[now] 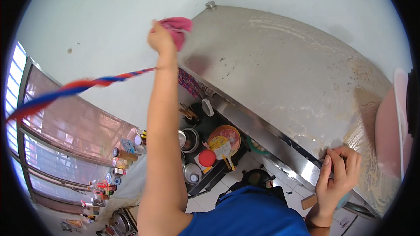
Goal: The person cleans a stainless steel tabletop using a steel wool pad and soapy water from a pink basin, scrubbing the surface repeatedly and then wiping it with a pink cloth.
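Observation:
My left arm reaches up the frame, and my left hand holds a crumpled pink cloth. The cloth is over the far left corner of a broad stainless steel top, close to the white wall; contact with the surface cannot be made out. Pale, wet-looking streaks and brownish grime mark the steel along its back and right side, and dark specks dot its left part. At the front right edge, my right hand has its fingers curled over the rim.
A pink plastic container stands at the right end. A twisted red-and-blue cord crosses the left side towards my forearm. Below are a black shelf with pots, a red lid and hand fans; jars line the window.

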Demonstrator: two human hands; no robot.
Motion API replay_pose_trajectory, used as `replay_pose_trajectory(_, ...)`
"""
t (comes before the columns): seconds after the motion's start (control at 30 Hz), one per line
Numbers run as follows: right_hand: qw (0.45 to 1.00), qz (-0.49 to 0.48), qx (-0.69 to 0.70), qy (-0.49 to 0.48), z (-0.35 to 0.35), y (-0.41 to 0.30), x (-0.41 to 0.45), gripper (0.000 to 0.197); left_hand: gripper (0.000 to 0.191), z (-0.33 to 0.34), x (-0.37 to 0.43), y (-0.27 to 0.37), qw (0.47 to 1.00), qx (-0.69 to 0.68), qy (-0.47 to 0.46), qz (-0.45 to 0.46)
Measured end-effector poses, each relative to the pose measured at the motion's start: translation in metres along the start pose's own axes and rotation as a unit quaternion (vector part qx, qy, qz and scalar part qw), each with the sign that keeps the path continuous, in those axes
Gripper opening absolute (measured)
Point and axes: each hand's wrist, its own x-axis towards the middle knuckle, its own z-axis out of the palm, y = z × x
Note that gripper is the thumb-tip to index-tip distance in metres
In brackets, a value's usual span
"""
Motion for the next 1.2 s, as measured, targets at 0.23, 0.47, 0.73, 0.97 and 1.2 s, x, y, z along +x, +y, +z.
replay_pose_trajectory(0.23, 0.999, -0.006, -0.04, -0.008, 0.001, 0.01, -0.004, 0.011, 0.057, -0.051, 0.112, -0.122, 0.882, 0.421, -0.21, 0.02)
replay_pose_trajectory(0.47, 0.994, 0.029, -0.101, -0.032, 0.01, -0.005, 0.007, 0.013, 0.041, -0.028, 0.046, -0.115, 0.91, 0.378, -0.136, 0.101)
replay_pose_trajectory(0.73, 0.993, 0.018, -0.095, -0.071, 0.008, -0.008, 0.008, 0.019, 0.029, -0.047, -0.013, -0.073, 0.937, 0.189, -0.242, 0.165)
replay_pose_trajectory(0.97, 0.985, -0.004, -0.005, -0.172, -0.016, -0.032, 0.032, 0.032, 0.036, 0.0, -0.075, -0.001, 0.808, 0.01, -0.583, 0.085)
replay_pose_trajectory(1.2, 0.968, -0.134, 0.042, -0.206, 0.001, -0.058, 0.102, 0.025, 0.046, -0.005, -0.156, 0.109, 0.624, -0.153, -0.693, 0.327)
